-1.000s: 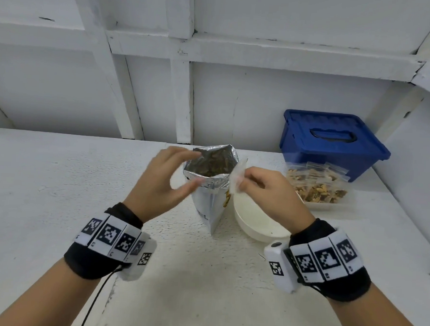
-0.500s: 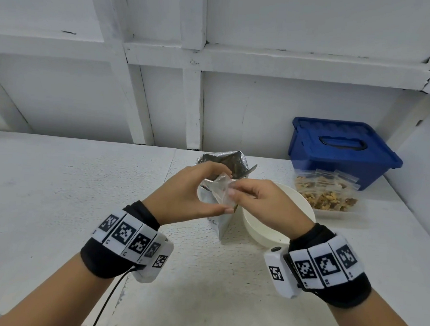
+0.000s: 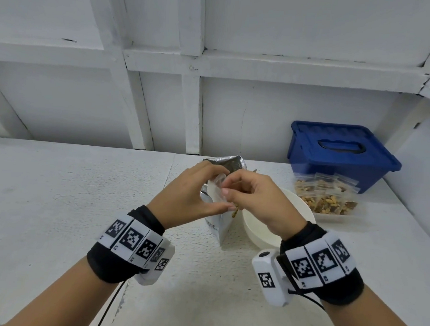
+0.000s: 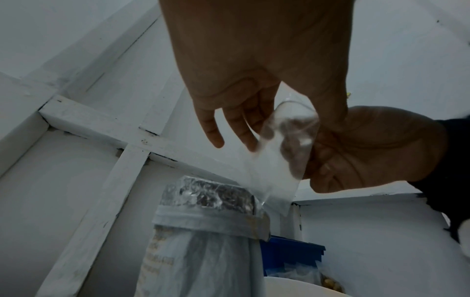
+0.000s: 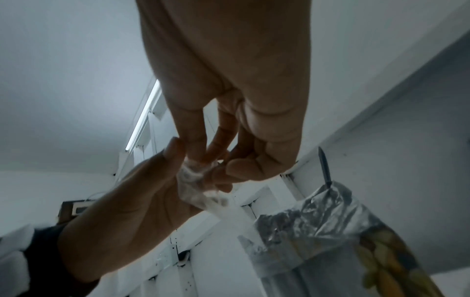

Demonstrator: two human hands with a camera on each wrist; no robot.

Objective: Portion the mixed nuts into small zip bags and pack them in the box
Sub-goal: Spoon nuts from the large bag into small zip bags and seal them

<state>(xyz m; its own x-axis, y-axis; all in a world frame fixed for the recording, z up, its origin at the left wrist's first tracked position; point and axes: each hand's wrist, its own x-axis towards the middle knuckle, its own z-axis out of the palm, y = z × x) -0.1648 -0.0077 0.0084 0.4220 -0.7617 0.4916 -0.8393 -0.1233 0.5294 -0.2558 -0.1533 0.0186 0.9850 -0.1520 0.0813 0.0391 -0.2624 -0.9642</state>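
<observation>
Both of your hands are pinching one small clear zip bag [image 3: 216, 190], held up in front of the foil nut pouch [image 3: 220, 223] at the middle of the counter [image 3: 57, 204]. Your left hand [image 3: 189, 196] has its thumb under the bag and its fingers curled over the top edge. Your right hand [image 3: 254, 199] nips the opposite lip between thumb and fingertips. That two-sided hold looks meant to pull the mouth of the bag apart so nuts can go in, and the bag appears empty in both wrist views.

The pouch stands upright with its top open, so its contents are within reach just below your hands; what seems to be a spoon handle [image 5: 324, 166] sticks out of it. The white bowl [image 3: 267, 230] sits touching the pouch at 3 o'clock. Filled zip bags [image 3: 326, 196] lie piled in a clear tray [image 3: 343, 217] at 2 o'clock, just in front of the blue box [image 3: 339, 152], whose lid is on. I judge they wait there until the box is opened for packing.
</observation>
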